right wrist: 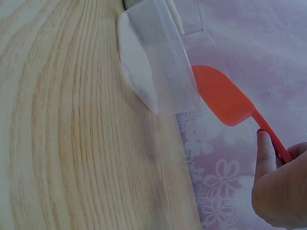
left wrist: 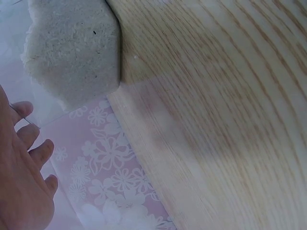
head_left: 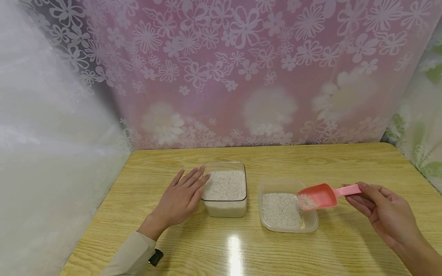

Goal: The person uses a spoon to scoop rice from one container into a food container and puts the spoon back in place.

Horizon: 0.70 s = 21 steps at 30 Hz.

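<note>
A square glass container (head_left: 224,200) and a lower translucent plastic container (head_left: 290,230) are set side by side on the wood-grain surface (head_left: 191,249), separated by a narrow gap. A strip of the surface is left between both containers and the rear edge, which is bordered by a pink floral curtain (head_left: 214,76). Wider room is provided in front of the containers and toward the left edge. The left hand (head_left: 181,199) is laid at the left rim of the glass container, its fingers extended. A pink scoop (head_left: 321,196) is gripped at its handle by the right hand (head_left: 390,211) and is tilted over the right rim of the plastic container; whether the rim is touched cannot be told.

In the head view, white grain is shown in both containers and a small amount at the scoop's tip. In the right wrist view, the scoop's underside and the plastic container's side wall are shown. In the left wrist view, dark specks are revealed among the grain through the glass.
</note>
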Each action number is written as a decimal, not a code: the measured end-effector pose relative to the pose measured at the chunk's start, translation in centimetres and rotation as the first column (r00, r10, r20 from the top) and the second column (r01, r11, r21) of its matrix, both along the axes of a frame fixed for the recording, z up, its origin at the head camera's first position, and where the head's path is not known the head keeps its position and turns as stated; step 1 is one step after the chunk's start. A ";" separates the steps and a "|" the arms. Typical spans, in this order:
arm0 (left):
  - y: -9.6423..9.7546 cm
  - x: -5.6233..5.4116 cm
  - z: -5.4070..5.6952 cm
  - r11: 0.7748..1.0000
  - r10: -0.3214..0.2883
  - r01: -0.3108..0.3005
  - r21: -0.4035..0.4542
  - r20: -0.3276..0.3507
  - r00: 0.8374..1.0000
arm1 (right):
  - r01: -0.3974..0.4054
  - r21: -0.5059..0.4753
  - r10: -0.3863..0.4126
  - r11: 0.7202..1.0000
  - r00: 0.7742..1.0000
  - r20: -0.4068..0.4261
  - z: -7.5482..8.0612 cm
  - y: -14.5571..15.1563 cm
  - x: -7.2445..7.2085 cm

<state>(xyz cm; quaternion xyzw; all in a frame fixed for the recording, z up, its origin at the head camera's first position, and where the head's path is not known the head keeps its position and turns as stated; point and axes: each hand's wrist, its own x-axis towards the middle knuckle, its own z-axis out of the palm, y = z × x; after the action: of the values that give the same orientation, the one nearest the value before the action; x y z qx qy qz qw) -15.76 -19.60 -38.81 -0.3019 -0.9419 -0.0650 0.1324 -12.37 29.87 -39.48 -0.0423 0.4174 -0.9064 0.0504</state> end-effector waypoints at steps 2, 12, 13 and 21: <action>0.0 0.0 0.0 1.000 0.000 0.000 -0.001 -0.002 1.000 | 0.001 0.010 -0.001 1.000 1.000 -0.002 0.1 0.0 0.0; -0.1 0.0 0.0 1.000 -0.002 0.002 0.003 -0.008 1.000 | 0.024 0.057 -0.023 0.998 0.999 -0.033 0.4 -0.1 0.0; -0.1 0.0 0.0 1.000 -0.002 0.002 0.005 -0.008 1.000 | 0.028 0.061 -0.025 0.998 0.999 -0.037 0.4 -0.1 -0.1; -0.1 0.0 0.0 1.000 0.005 -0.005 -0.003 0.006 1.000 | 0.052 0.095 -0.046 0.994 0.997 -0.068 0.7 -0.4 0.0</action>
<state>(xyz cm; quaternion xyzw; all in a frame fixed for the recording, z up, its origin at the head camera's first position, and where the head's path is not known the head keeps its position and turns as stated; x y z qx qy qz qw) -15.79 -19.66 -38.85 -0.2995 -0.9431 -0.0640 0.1295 -12.42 29.44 -38.74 -0.0593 0.4632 -0.8841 0.0163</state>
